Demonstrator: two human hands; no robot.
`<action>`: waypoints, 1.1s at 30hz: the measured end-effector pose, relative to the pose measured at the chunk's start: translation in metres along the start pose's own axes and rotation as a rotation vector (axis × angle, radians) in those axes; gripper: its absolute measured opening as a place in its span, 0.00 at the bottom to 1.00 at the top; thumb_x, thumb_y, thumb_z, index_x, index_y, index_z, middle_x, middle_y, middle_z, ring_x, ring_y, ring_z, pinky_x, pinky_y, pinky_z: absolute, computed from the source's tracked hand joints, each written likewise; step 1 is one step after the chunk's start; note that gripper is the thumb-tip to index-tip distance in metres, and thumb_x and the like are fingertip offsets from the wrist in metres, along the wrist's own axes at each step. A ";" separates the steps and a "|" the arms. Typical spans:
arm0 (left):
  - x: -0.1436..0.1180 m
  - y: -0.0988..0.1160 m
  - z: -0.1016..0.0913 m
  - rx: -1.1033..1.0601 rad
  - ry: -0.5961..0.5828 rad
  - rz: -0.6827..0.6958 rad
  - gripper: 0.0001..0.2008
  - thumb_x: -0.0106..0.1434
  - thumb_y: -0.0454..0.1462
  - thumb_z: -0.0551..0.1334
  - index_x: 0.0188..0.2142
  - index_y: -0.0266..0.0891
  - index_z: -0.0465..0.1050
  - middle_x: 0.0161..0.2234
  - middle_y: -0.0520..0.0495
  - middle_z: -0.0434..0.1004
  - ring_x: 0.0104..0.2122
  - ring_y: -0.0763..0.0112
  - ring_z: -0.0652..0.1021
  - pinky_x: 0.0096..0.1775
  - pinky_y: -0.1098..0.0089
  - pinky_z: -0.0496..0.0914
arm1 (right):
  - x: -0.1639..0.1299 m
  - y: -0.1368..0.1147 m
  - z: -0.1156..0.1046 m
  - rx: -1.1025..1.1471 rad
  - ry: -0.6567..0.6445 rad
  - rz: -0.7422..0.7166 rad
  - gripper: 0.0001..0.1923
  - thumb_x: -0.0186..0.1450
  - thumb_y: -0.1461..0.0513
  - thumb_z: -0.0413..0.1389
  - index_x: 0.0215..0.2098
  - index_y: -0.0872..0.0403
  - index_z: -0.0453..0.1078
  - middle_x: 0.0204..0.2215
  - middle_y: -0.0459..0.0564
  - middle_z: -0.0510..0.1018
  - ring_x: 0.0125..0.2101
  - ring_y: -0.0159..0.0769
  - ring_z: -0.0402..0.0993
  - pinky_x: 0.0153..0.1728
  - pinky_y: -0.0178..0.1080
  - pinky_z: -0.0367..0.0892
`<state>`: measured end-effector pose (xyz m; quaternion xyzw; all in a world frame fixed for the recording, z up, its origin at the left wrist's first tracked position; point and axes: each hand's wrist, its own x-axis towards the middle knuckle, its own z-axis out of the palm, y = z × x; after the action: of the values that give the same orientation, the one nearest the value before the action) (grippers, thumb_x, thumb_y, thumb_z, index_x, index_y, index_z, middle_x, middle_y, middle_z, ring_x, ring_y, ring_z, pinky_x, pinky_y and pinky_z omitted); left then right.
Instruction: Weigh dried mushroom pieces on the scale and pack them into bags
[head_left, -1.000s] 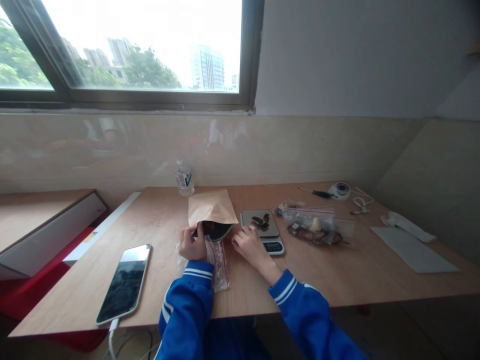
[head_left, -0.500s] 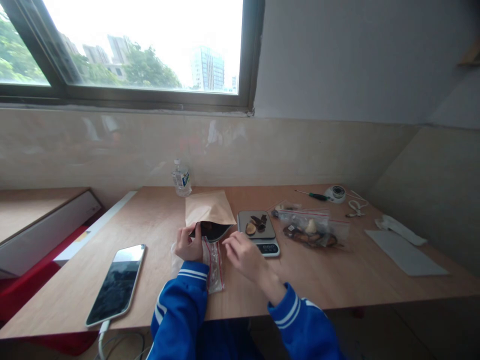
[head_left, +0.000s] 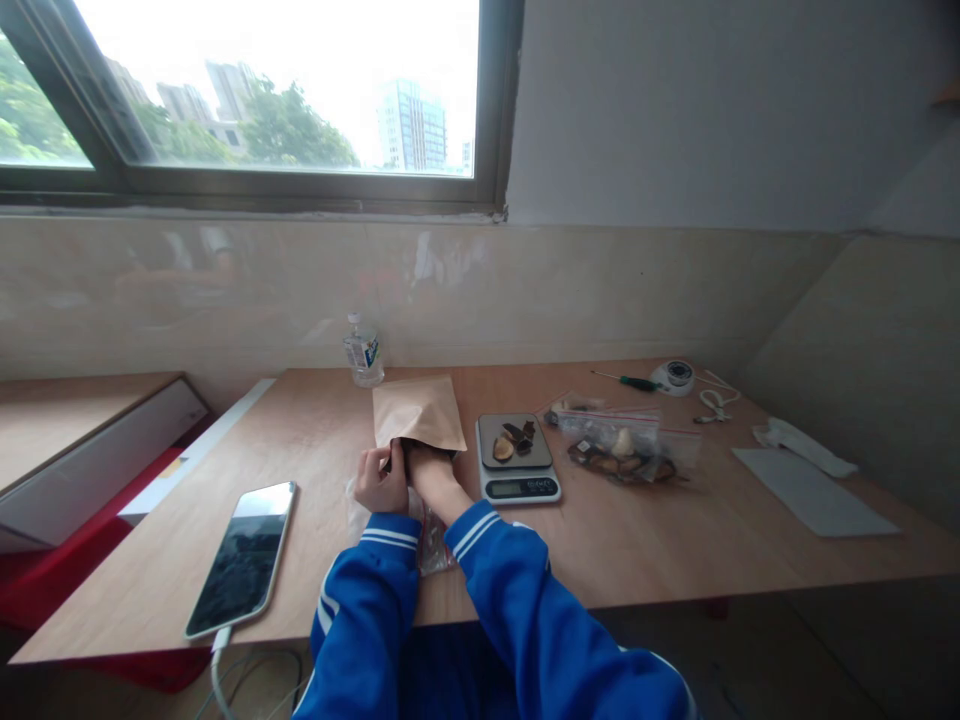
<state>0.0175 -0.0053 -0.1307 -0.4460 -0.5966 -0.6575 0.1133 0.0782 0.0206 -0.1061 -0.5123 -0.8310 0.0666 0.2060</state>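
Observation:
A brown kraft paper bag (head_left: 420, 408) lies on the table with its mouth towards me. My left hand (head_left: 381, 482) pinches the left edge of that mouth. My right hand (head_left: 435, 478) is inside the bag up to the wrist, so its fingers are hidden. Under my wrists lies a clear zip bag (head_left: 435, 545) with a red seal line, partly covered. Just right of the paper bag stands a digital kitchen scale (head_left: 519, 488), with several dark dried pieces (head_left: 517, 436) and a pale round slice (head_left: 502, 449) on its plate.
Several clear zip bags (head_left: 630, 455) of dried brown pieces lie right of the scale. A phone (head_left: 244, 560) with a cable is at left, a plastic bottle (head_left: 364, 352) at the back. Farther right are a screwdriver (head_left: 637, 383), a white round device (head_left: 673, 377) and a white sheet (head_left: 814, 492).
My right hand has moved left from beside the scale into the paper bag's mouth. My left hand stays on the bag's edge. The view has shifted slightly.

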 end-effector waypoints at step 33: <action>-0.001 -0.001 0.001 0.002 -0.013 0.066 0.12 0.57 0.41 0.62 0.22 0.37 0.69 0.23 0.54 0.70 0.15 0.83 0.59 0.20 0.76 0.56 | -0.158 0.159 -0.064 0.481 0.658 0.362 0.14 0.63 0.55 0.51 0.41 0.53 0.72 0.40 0.54 0.78 0.42 0.41 0.74 0.45 0.45 0.67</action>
<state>0.0179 -0.0041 -0.1327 -0.4698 -0.5827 -0.6500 0.1315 0.2973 -0.0509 -0.1426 -0.5810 -0.5789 0.1265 0.5580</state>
